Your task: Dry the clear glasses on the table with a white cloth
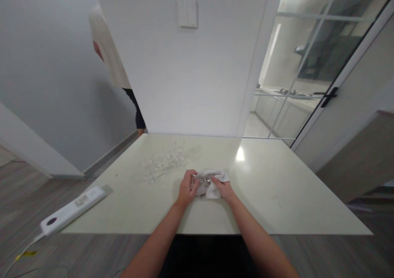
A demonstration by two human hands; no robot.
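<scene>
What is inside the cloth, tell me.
A clear glass shows in the cloth, between the left hand and right hand; parts they or the cloth cover cannot be seen.

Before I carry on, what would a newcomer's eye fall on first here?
Probably the left hand and right hand, holding a white cloth with something clear and shiny at the table's near middle. Next, likely the clear glassware clustered farther back on the left, then the white power strip at the near left corner.
</scene>
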